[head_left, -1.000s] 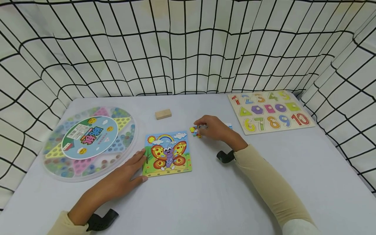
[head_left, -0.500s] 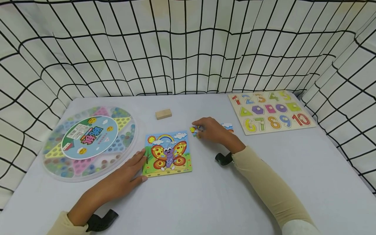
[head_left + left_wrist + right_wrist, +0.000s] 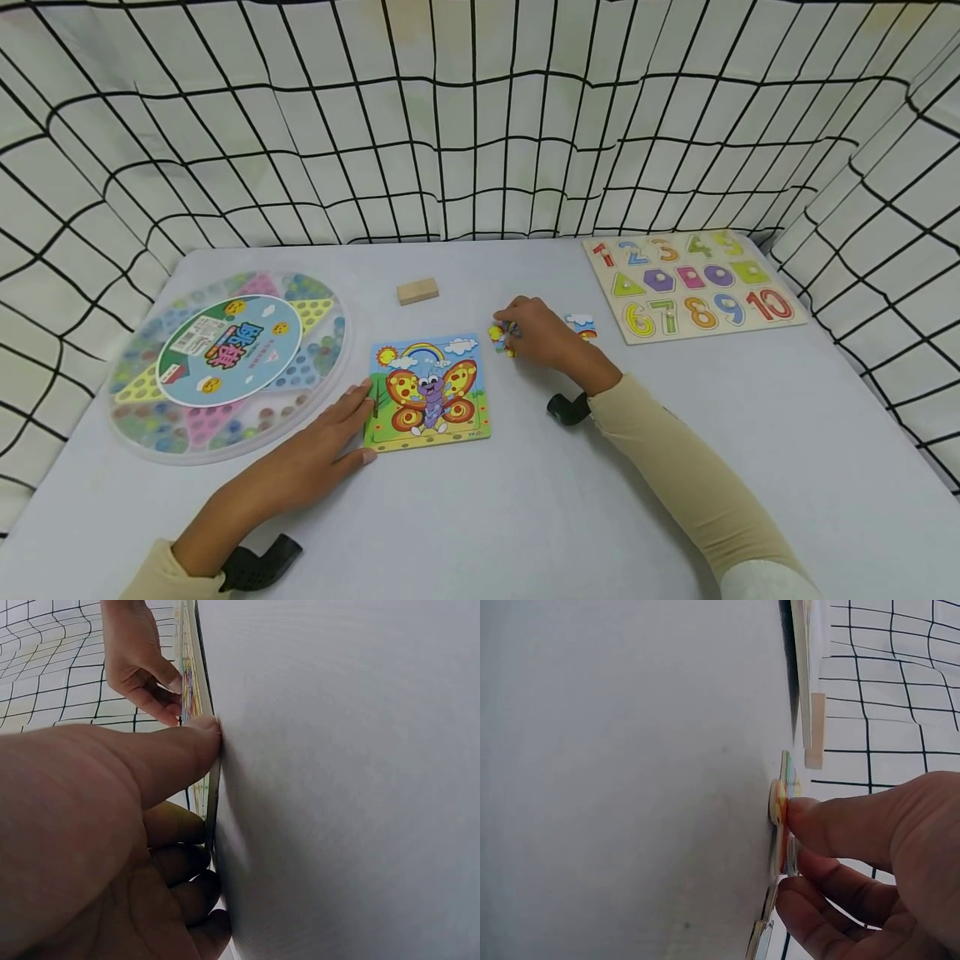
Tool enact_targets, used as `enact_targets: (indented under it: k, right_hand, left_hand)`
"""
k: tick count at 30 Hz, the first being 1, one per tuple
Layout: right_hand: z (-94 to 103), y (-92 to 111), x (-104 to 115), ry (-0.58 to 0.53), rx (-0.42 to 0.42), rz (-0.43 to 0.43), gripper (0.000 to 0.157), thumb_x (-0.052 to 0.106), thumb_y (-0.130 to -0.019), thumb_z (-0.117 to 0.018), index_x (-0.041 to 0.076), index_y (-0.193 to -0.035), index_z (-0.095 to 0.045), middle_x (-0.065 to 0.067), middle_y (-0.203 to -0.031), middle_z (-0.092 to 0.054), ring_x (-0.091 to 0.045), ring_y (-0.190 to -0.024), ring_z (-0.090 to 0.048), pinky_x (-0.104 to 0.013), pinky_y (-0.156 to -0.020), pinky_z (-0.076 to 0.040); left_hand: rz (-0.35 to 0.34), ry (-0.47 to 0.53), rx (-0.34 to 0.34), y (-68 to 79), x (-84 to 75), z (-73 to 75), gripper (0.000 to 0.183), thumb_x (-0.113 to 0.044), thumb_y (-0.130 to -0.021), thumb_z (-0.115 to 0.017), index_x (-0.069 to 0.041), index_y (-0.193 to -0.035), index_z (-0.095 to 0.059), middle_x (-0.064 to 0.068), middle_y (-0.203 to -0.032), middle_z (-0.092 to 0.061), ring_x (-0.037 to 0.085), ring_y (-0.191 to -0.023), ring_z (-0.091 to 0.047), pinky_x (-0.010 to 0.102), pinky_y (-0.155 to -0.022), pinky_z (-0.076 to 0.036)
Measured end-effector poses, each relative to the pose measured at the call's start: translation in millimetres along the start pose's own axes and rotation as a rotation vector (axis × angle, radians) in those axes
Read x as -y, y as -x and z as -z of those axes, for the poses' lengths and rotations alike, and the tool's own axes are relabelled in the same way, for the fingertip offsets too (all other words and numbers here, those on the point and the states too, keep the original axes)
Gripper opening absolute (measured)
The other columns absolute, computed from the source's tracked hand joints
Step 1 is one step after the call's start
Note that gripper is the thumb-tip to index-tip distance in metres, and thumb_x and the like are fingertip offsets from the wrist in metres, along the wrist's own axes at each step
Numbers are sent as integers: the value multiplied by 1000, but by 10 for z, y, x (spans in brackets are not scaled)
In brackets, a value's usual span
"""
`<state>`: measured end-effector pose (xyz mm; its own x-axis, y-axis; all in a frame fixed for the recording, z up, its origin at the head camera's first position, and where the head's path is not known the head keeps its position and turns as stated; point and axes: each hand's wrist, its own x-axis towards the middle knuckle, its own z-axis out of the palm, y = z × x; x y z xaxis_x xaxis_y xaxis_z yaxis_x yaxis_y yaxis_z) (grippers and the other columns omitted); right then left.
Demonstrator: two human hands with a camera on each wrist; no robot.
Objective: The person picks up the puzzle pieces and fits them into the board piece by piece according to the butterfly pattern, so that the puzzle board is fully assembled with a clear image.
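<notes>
A butterfly jigsaw puzzle (image 3: 431, 396) lies flat on the white table. My left hand (image 3: 311, 462) rests at its left side, thumb and fingertips touching the board's edge with fingers fairly straight. Right of the board, my right hand (image 3: 546, 333) pinches a small colourful jigsaw piece (image 3: 497, 334) low over the table. In the right wrist view the thumb presses on the piece (image 3: 783, 806), which overlaps another; fingertips hide part of them. Just behind that hand lies a loose piece with a cloud and rainbow (image 3: 581, 326).
A round Chinese checkers set (image 3: 228, 350) with marbles lies at the left. A plain wooden block (image 3: 417, 291) sits behind the puzzle. The number-and-shape board (image 3: 693, 287) lies at the back right. Black netting (image 3: 472, 154) over white cloth encloses the table's far side and ends.
My right hand has drawn back slightly toward me, uncovering the cloud-and-rainbow piece. The pieces under its fingertips have shifted a little. The left hand stays in place.
</notes>
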<state>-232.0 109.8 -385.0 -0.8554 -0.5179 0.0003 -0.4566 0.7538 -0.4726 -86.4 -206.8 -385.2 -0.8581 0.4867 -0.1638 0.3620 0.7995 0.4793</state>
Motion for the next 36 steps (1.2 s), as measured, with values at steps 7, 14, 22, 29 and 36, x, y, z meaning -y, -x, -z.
enact_targets:
  k: [7, 14, 22, 29, 36]
  right_hand:
    - [48, 39, -7, -55, -4, -36, 33, 2, -90, -67, 2, -123, -67, -8, -110, -56, -19, -91, -54, -29, -77, -50]
    - [130, 59, 3, -103, -8, -83, 25, -2, -88, -65, 3, -113, -67, -9, -107, -55, -21, -94, -52, -31, -82, -48]
    - [116, 50, -3, -179, 22, -119, 25, 0, -93, -59, 4, -117, -66, -7, -112, -65, -21, -100, -54, -33, -88, -48]
    - [93, 4, 29, -215, -111, -59, 21, -1, -94, -60, 3, -113, -69, -7, -108, -67, -19, -91, -58, -30, -78, -50]
    - [45, -62, 129, -255, -165, -54, 22, 0, -94, -60, 5, -112, -71, -6, -109, -69, -18, -87, -60, -27, -68, -51]
  left_hand:
    - [1, 4, 4, 1, -5, 1, 70, -30, -97, -61, 4, -150, -29, 15, -161, -12, 39, -145, -13, 57, -109, -26]
    - [-10, 4, -4, 11, 7, 0, 70, -28, -97, -61, 5, -150, -29, 16, -161, -12, 39, -145, -12, 57, -109, -26]
    - [-3, 5, -2, 14, 12, -7, 70, -29, -97, -61, 4, -150, -28, 14, -161, -12, 38, -145, -12, 57, -109, -26]
    - [-9, -2, -4, 10, 8, 9, 70, -27, -97, -61, 5, -150, -29, 16, -161, -12, 39, -145, -12, 57, -109, -26]
    - [-5, 8, 6, -3, 2, 13, 70, -30, -97, -61, 5, -150, -29, 16, -161, -13, 39, -145, -12, 57, -109, -26]
